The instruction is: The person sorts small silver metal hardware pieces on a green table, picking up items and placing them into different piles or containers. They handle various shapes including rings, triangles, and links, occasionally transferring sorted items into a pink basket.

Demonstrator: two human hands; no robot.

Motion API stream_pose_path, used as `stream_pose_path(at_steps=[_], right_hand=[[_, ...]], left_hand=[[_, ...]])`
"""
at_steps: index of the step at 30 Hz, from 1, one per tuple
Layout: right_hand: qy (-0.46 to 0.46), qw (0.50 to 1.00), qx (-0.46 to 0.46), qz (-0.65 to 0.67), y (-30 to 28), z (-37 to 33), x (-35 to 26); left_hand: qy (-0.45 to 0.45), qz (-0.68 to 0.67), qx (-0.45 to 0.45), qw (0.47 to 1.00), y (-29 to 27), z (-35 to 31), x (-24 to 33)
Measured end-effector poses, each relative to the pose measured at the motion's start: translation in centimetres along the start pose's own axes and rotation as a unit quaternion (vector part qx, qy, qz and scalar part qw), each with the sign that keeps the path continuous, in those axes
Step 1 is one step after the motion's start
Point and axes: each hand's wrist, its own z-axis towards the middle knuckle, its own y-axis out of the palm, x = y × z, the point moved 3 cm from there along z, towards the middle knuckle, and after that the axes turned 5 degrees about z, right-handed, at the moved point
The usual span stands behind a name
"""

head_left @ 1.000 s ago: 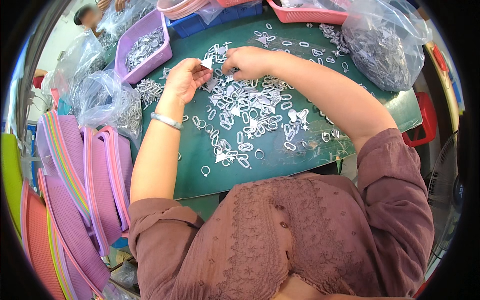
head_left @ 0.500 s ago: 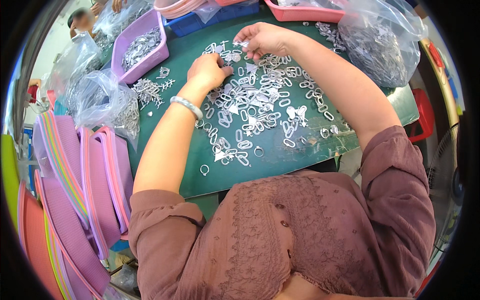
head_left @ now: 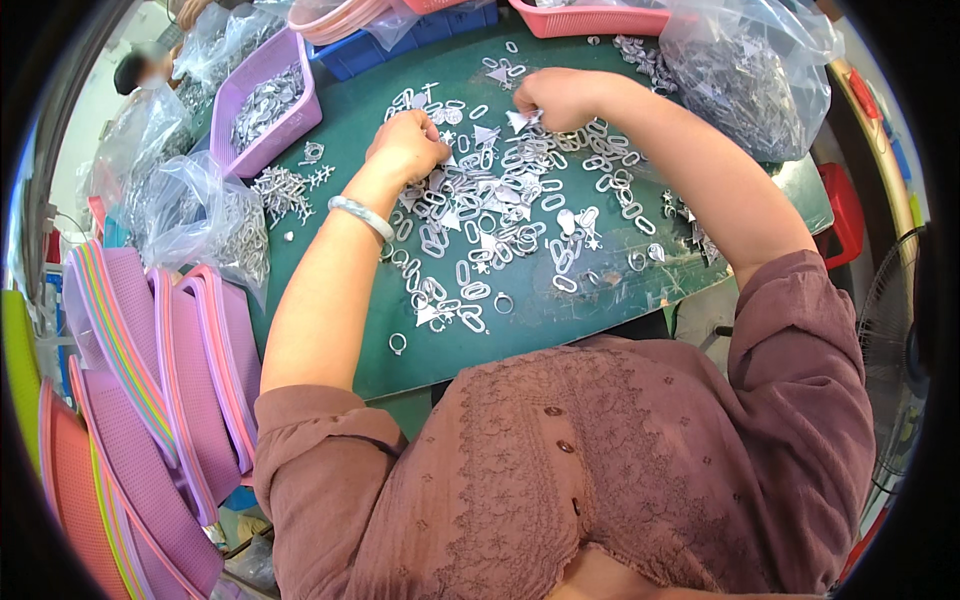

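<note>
I have the flat, pale silver triangular piece (head_left: 517, 122) at the fingertips of the right hand (head_left: 558, 98), at the upper edge of the loose pile of silver pieces (head_left: 485, 192). That grip is drawn in with the fingers curled down, but I cannot tell whether it pinches the piece or only touches it. My left hand (head_left: 408, 148) is at the pile's upper left, its fingers bent inward; the back of the hand blocks my view, so I can't tell what that grip has, if anything. Elongated oval links, rings, triangles and small stars make up the pile, spread over the dark green surface (head_left: 530, 290).

Just left of the pile I see a small heap of branching silver pieces (head_left: 285, 192), and past it a clear plastic bag of grey pieces (head_left: 238, 215). A lilac plastic basket (head_left: 280, 133) holding flat grey pieces stands up and left of the pile. Beyond the pile's far side I make out a blue plastic bin (head_left: 400, 45) and a pink plastic tray (head_left: 590, 25). A large, clear, filled plastic bag (head_left: 750, 95) sits to its upper right.
</note>
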Motion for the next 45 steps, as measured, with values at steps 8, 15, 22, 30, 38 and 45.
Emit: stream_pose_path(at_steps=[8,15,22,30,38,45], right_hand=[[0.038,0.986,0.077,0.142,-1.6,-0.5,0.8],[-0.088,0.983,0.128,0.094,1.3,2.5,-1.3],[-0.037,0.986,0.072,0.146,-0.5,1.7,-0.9],[0.055,0.983,0.04,0.171,-1.8,0.2,1.3],[0.068,0.998,0.005,0.001,-0.7,1.1,-0.1],[0.039,0.999,-0.021,0.018,-0.5,1.6,-0.2]], left_hand=[[-0.031,-0.554,-0.156,0.817,-0.3,0.1,-0.8],[-0.089,-0.733,-0.14,0.66,0.2,0.1,-0.4],[-0.052,-0.585,-0.133,0.798,0.1,-0.4,0.2],[0.084,-0.122,-0.012,0.989,1.7,1.1,2.5],[0.068,0.078,-0.052,0.993,1.3,0.9,5.5],[0.091,0.075,-0.034,0.992,1.4,1.2,5.4]])
